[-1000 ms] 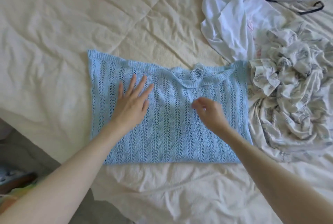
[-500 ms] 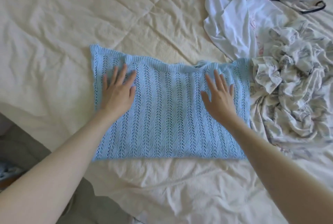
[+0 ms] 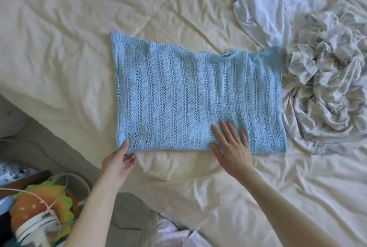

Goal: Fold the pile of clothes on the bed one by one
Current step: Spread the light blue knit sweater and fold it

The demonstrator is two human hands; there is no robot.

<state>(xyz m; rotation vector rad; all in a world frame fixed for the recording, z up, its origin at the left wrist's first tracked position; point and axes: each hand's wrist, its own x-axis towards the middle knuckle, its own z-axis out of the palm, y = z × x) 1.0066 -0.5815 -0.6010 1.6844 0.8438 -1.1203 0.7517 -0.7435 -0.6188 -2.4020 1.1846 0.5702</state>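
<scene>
Blue knit top lay flat mid-bed, already folded into a rectangle. Left hand was at the top's near-left corner, thumb on the knit, fingers curled just under the edge: looked like a pinch. Right hand lay flat, fingers spread, on the top's near edge. Unfolded pile touched the top's right side. Likely next: fold left side across, right hand pinning.

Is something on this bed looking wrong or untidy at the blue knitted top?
Slightly. The blue knit top lies flat, but its far edge is uneven: the left corner sits higher and a bit of fabric bunches near the neckline. Its right side touches the crumpled printed garment. No damage shows.
</scene>
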